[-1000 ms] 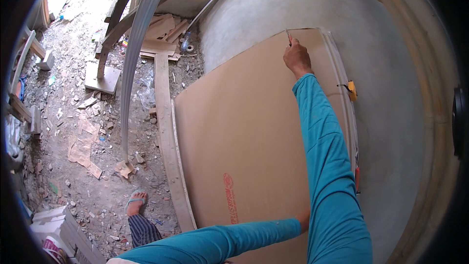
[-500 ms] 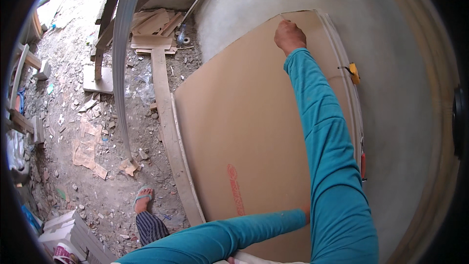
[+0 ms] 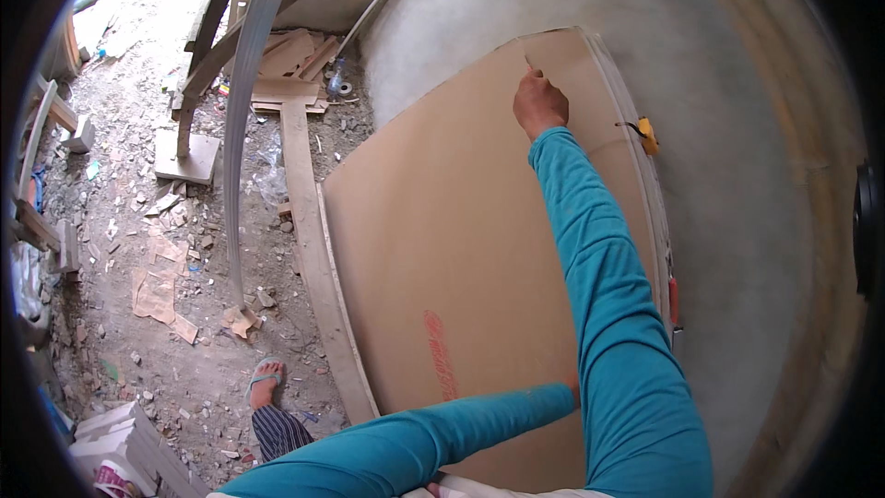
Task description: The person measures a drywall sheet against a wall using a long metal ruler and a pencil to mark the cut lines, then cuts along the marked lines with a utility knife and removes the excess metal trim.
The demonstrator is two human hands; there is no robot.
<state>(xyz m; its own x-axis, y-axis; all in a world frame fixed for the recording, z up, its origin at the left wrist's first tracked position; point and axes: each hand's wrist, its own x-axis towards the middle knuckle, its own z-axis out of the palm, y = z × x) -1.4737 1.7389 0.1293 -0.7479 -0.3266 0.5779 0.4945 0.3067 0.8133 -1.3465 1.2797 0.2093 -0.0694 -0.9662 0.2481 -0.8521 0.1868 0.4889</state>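
A large brown paper-faced board [image 3: 442,221], like a plasterboard sheet, leans beneath both arms, with pale layered edges along its right side. Near its far edge my right hand [image 3: 540,103] is closed around a thin pointed tool, mostly hidden in the fist. The tip touches the board, and a fine line runs from there to the far edge. Only a sliver of my left hand [image 3: 575,389] shows; the right sleeve covers its fingers, which lie by the board's near part. A yellow tape measure [image 3: 649,136] hangs at the right edge, above a red-handled tool [image 3: 673,300].
A wooden plank [image 3: 309,221] runs along the board's left edge. Rubble and paper scraps [image 3: 157,290] cover the ground at left, with a metal strip [image 3: 238,129] standing over it. Wood offcuts [image 3: 286,60] lie at the back. A grey wall [image 3: 737,221] stands at right.
My right hand has drawn back a little toward me from the board's far edge, leaving a short line behind it. My left arm has hardly moved.
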